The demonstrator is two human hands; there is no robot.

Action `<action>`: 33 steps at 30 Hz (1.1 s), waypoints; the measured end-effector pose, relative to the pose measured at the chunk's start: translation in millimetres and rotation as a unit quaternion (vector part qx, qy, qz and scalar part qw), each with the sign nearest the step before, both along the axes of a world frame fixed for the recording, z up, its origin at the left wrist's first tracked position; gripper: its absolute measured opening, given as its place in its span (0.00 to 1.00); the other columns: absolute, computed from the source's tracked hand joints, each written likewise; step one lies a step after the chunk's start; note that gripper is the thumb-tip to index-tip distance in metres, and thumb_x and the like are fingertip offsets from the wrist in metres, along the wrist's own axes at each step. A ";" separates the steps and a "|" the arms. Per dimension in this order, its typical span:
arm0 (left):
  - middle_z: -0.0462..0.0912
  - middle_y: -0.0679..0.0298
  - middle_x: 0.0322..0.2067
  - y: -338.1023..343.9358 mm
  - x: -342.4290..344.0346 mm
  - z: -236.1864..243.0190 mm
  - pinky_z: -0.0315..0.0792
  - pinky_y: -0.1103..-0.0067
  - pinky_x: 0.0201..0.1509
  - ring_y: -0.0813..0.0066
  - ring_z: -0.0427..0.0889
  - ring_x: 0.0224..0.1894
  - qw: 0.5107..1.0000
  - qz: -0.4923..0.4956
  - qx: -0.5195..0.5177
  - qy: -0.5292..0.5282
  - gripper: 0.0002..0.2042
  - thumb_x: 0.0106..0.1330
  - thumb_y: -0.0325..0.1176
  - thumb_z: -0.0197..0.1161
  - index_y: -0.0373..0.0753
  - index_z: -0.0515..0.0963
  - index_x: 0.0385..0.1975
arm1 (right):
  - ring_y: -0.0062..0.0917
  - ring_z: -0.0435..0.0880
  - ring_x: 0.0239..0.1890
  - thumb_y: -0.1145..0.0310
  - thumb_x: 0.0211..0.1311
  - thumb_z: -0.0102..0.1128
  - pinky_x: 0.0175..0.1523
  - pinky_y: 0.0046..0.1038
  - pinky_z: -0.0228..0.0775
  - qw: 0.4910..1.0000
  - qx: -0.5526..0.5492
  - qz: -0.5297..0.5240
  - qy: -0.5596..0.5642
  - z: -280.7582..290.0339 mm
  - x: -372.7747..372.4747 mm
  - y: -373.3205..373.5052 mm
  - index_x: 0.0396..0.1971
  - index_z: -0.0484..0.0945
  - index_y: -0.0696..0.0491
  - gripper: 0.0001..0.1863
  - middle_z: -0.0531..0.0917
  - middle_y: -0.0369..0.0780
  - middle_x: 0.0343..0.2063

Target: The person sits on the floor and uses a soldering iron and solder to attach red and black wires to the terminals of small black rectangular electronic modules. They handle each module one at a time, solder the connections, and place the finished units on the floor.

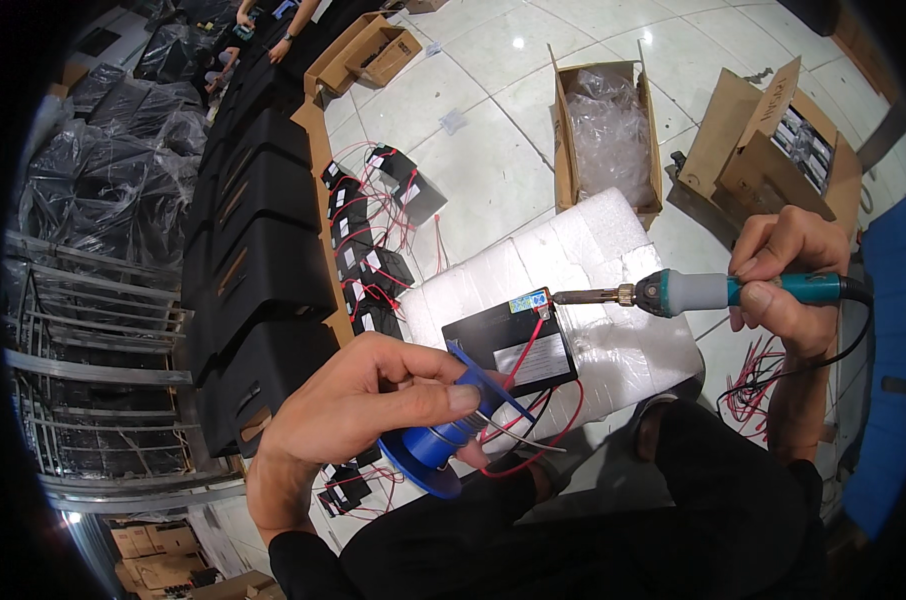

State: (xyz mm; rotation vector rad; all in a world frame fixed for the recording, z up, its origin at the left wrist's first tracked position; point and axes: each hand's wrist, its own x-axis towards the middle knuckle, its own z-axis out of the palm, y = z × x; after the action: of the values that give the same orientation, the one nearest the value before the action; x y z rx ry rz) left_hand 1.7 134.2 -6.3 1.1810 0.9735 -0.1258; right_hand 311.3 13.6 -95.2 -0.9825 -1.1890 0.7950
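My left hand [343, 405] grips a blue spool [428, 448] of solder wire, with a loose silvery end of wire sticking out to the right. In my right hand [795, 270] is a soldering iron [693, 293] with a teal handle, held level and pointing left. Its tip is at the upper right corner of a black battery [483, 335], by a terminal with a red wire; I cannot tell whether it touches. The battery lies on a white foam block [598, 240] in front of me. Red and black wires run from it, partly behind the spool.
Several black batteries with red wires [353, 240] stand on the tiled floor at left, beside a row of black cases [263, 240]. Beyond the foam is a carton of clear plastic [608, 130]; another open carton [773, 150] stands right. Loose red wires [753, 385] lie below my right hand. Another person's hand [280, 50] shows far off.
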 end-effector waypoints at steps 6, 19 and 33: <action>0.86 0.58 0.34 -3.8 -3.6 5.2 0.76 0.83 0.42 0.77 0.84 0.35 0.999 0.025 0.036 -0.027 0.15 0.68 0.32 0.62 0.27 0.79 0.49 | 0.19 0.77 0.17 0.75 0.47 0.67 0.22 0.20 0.69 1.000 0.012 -0.003 0.007 -2.6 -1.3 -0.7 0.22 0.74 0.60 0.09 0.80 0.45 0.20; 0.83 0.64 0.37 33.0 13.4 -11.0 0.74 0.82 0.46 0.82 0.77 0.39 0.944 -0.048 0.325 -0.024 0.14 0.67 0.33 0.65 0.29 0.81 0.46 | 0.18 0.76 0.16 0.75 0.52 0.65 0.21 0.20 0.71 0.996 -0.002 -0.055 0.075 -22.5 -13.7 -15.8 0.26 0.71 0.59 0.09 0.78 0.45 0.21; 0.84 0.57 0.43 35.8 15.6 -18.0 0.65 0.72 0.61 0.71 0.77 0.50 0.915 -0.106 0.388 -0.040 0.14 0.61 0.32 0.70 0.32 0.83 0.44 | 0.21 0.79 0.19 0.79 0.48 0.66 0.24 0.21 0.72 0.998 0.001 -0.029 0.055 -21.8 -19.5 -20.1 0.24 0.74 0.61 0.07 0.81 0.47 0.22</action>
State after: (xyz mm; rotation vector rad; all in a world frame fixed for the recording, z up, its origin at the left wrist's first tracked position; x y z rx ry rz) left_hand 17.2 169.9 -24.3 2.0069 0.8347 0.1571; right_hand 291.8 -6.5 -117.0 -0.9545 -1.0615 0.7916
